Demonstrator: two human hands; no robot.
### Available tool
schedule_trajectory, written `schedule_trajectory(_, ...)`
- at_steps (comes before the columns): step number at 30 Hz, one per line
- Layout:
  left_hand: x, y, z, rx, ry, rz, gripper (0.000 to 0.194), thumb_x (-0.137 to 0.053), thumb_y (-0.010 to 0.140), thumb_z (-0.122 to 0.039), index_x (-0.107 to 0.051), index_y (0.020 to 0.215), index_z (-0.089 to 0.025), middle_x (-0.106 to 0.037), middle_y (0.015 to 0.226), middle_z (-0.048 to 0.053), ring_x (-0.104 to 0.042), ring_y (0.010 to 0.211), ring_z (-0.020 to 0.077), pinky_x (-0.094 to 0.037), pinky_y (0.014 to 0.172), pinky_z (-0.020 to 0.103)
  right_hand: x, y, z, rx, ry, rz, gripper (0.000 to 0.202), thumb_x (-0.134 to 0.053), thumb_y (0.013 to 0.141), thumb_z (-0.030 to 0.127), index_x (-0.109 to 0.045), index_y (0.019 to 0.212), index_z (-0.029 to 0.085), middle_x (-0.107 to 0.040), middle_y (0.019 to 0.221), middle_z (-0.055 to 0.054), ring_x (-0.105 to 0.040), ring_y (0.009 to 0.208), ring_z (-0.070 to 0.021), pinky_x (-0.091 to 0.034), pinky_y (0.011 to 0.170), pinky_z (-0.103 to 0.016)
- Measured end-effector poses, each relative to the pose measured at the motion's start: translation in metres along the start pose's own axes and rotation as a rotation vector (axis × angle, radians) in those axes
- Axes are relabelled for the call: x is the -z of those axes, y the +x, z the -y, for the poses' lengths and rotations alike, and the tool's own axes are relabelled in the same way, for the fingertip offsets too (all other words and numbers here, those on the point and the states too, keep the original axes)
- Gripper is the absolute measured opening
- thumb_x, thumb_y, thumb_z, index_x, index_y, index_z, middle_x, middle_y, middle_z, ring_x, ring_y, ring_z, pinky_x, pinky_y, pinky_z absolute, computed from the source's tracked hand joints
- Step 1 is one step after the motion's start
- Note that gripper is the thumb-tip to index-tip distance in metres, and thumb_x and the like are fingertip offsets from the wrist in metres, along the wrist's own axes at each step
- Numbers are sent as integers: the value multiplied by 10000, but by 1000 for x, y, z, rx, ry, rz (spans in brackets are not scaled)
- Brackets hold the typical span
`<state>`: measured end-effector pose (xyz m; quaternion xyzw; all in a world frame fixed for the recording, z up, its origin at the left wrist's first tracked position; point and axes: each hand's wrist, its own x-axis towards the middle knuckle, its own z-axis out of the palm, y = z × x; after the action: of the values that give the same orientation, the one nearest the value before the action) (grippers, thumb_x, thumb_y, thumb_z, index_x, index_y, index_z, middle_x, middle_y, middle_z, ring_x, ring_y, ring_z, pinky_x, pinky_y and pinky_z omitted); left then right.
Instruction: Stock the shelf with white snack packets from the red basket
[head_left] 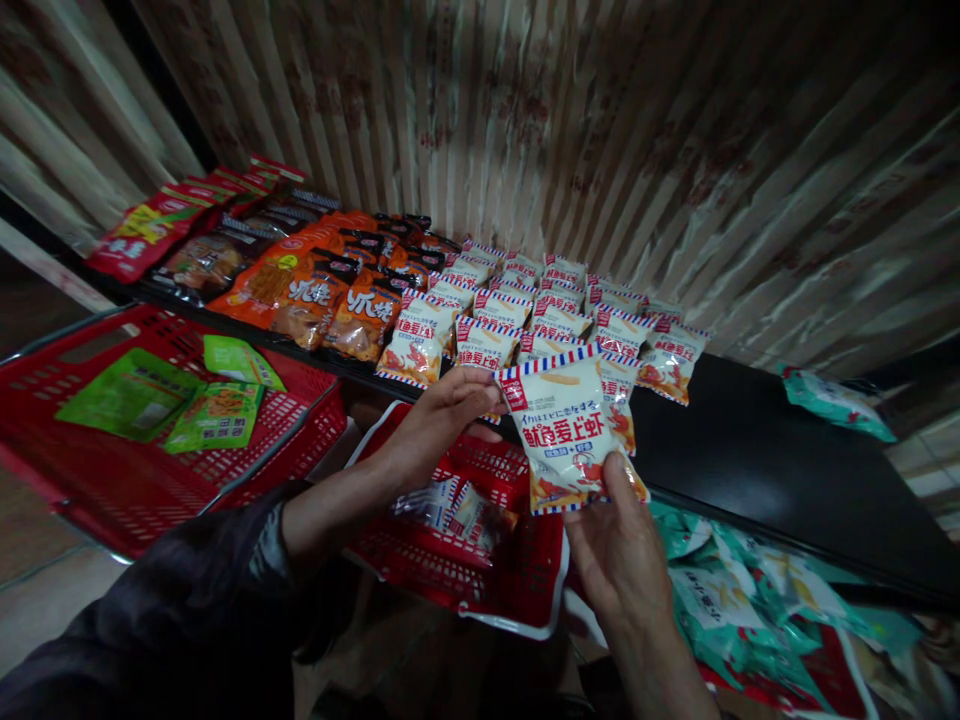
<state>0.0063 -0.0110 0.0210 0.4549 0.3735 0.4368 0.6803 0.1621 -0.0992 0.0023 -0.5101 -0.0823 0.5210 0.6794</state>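
A white snack bag (562,425) with red lettering and striped edges is held upright above the front edge of the shelf. My right hand (622,540) grips its lower right part, thumb on the front. My left hand (442,415) is closed at the bag's upper left corner, fingertips pinched there. Rows of matching white bags (484,345) stand on the black shelf (727,450) just behind. Below my hands, a red basket (525,590) holds a few similar bags (472,515).
Orange bags (360,320) and red bags (150,235) line the shelf's left part. A red basket (300,425) with green packets (217,415) is at left. One teal bag (836,400) lies on the shelf's right end; more teal bags (750,600) fill a basket below. Corrugated sheeting (525,120) rises behind.
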Motion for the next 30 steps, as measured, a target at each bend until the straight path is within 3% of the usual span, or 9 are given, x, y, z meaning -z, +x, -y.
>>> schedule_trajectory(4,-6,-4,1,61,15,138,283,-737,747,-402,-580,776,-168,-667,804,36,-642,747,154,-522,635,259,-3,-2,-2,-105,16,34,514,-701,781,508,-633,1207,229,-732,1112,-55,-660,1099,-262,-590,847,-385)
schedule_trajectory(8,-12,-6,3,92,-13,223,350,-821,662,-363,-602,864,-178,-723,858,56,-682,818,196,-529,730,302,-3,-1,-10,-92,-19,43,483,-689,791,499,-645,1194,237,-730,1111,-66,-666,1080,-269,-607,793,-384)
schedule_trajectory(12,-14,-6,3,86,-85,184,434,-844,623,-317,-592,949,-182,-737,942,73,-690,924,231,-526,828,349,1,1,-18,-77,-38,82,479,-702,788,493,-649,1200,255,-716,1168,-63,-670,1060,-236,-598,810,-360)
schedule_trajectory(17,-9,-5,-2,64,-65,76,336,-787,689,-290,-595,947,-193,-736,967,74,-686,924,218,-532,828,342,4,3,-18,4,-62,174,430,-739,770,466,-669,1145,267,-698,1228,-39,-651,1110,-231,-560,890,-382)
schedule_trajectory(21,-6,-4,-5,69,-34,111,262,-762,705,-276,-605,900,-198,-729,916,60,-685,892,208,-538,782,321,6,8,-11,16,-64,211,424,-778,724,462,-699,1078,241,-737,1136,-64,-678,1058,-265,-524,944,-469)
schedule_trajectory(26,-7,-5,-2,87,8,146,277,-774,691,-299,-606,881,-190,-712,835,35,-675,813,189,-532,739,301,11,9,-9,46,-105,233,501,-826,670,452,-689,1110,255,-729,1157,-61,-674,1069,-257,-530,943,-446)
schedule_trajectory(30,-8,-7,3,83,79,174,276,-787,684,-352,-622,830,-186,-695,734,30,-669,782,208,-526,679,296,10,7,-9,-12,-105,221,525,-844,648,443,-689,1113,255,-756,1074,-53,-702,989,-246,-559,897,-427)
